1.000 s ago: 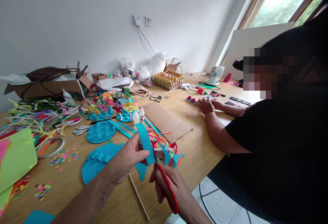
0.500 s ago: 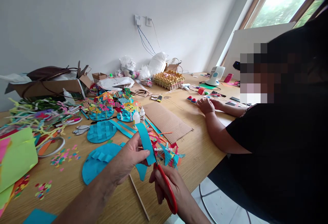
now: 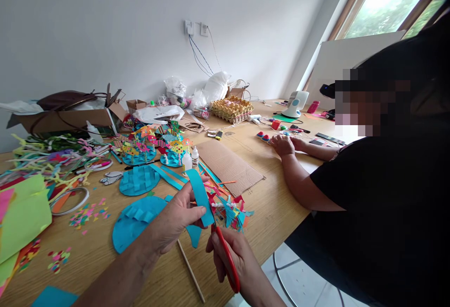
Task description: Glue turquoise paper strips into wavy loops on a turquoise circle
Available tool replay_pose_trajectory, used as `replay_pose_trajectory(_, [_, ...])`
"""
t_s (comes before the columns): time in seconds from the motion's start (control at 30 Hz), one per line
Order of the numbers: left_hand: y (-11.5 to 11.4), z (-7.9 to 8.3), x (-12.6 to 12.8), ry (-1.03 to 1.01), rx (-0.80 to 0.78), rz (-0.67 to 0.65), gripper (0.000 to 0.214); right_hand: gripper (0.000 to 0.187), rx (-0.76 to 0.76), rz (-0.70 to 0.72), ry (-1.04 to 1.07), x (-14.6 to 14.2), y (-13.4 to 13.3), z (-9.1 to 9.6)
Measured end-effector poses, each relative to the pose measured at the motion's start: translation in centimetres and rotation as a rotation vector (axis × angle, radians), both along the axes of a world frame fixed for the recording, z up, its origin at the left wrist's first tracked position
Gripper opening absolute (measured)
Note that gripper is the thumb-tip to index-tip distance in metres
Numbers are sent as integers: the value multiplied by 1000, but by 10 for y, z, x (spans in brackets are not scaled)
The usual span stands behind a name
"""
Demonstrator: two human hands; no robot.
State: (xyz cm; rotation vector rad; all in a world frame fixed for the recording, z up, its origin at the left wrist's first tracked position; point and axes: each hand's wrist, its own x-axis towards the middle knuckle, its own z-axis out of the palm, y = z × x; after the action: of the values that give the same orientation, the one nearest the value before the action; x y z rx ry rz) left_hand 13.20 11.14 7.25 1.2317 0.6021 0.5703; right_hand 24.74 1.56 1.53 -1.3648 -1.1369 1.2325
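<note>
My left hand pinches a blue paper strip and holds it upright above the wooden table. My right hand grips red-handled scissors, whose blades meet the strip's lower end beside my left thumb. Just beyond lies a small bundle of cut blue and red paper. A blue woven paper disc lies under my left wrist.
A person in black sits at my right, one hand resting on the table. A cardboard sheet, glue bottles, egg trays, a cardboard box, green paper and paper scraps cover the table. A wooden stick lies near the front edge.
Hardly anything has moved. My right hand and the scissors shifted slightly at the strip's lower end, and the seated person's head moved a little.
</note>
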Motion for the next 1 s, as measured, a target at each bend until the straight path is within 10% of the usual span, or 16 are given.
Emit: replay_pose_trajectory(1.0, [-3, 0, 2, 22, -2, -26, 58, 48, 28, -48, -6, 1, -3, -4])
